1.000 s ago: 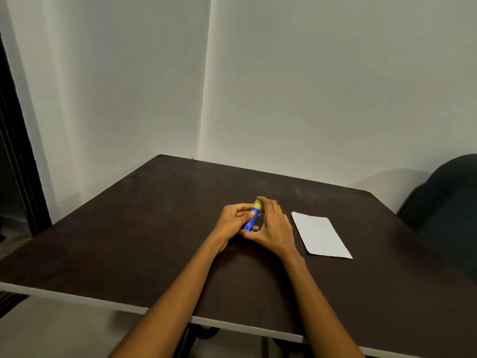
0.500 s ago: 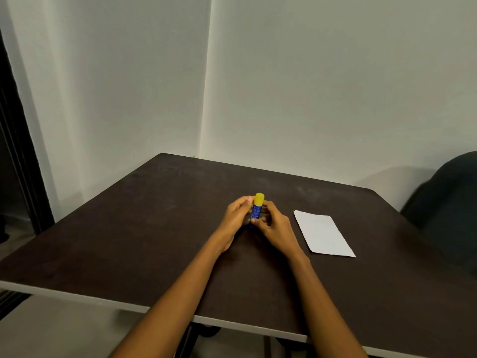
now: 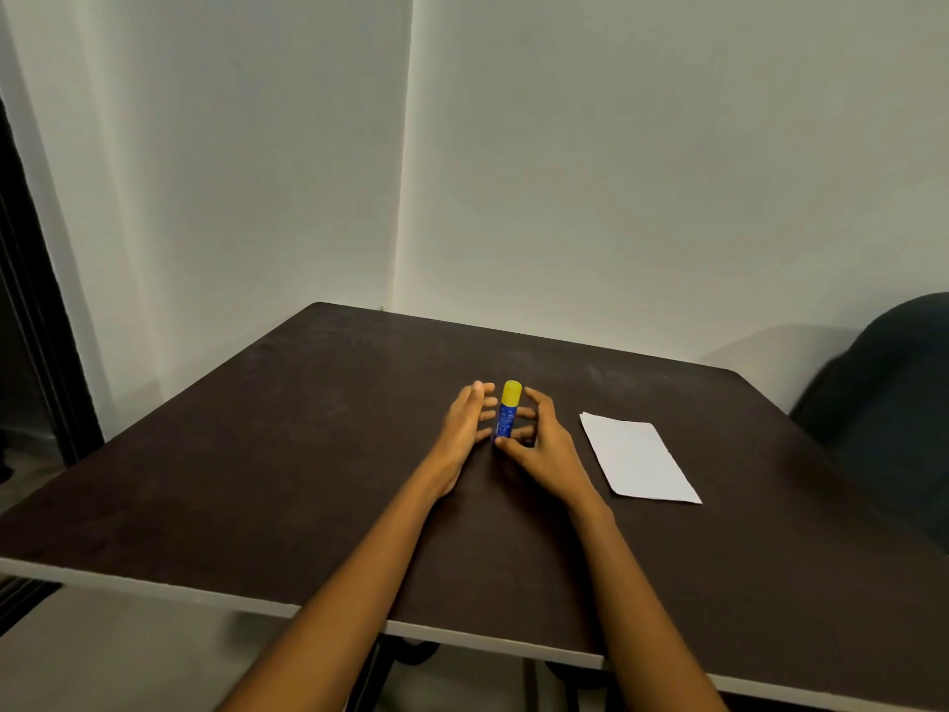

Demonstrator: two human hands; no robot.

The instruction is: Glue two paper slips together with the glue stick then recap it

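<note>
The glue stick [image 3: 507, 411], blue with its yellow cap on, stands upright on the dark table [image 3: 287, 454]. My left hand [image 3: 462, 429] is just left of it with fingers spread, not gripping. My right hand [image 3: 544, 444] is just right of it, fingers apart behind the stick and the thumb tip close to its base; I cannot tell if the thumb touches. The white paper [image 3: 637, 457] lies flat to the right of my right hand and looks like a single sheet.
The table's near edge [image 3: 462, 634] runs under my forearms. A dark chair [image 3: 893, 403] stands at the right side. White walls meet in a corner behind the table, and a dark door frame [image 3: 36, 300] is at the far left.
The glue stick went from tilted in both hands to standing upright on the table. Both hands have opened their fingers around it.
</note>
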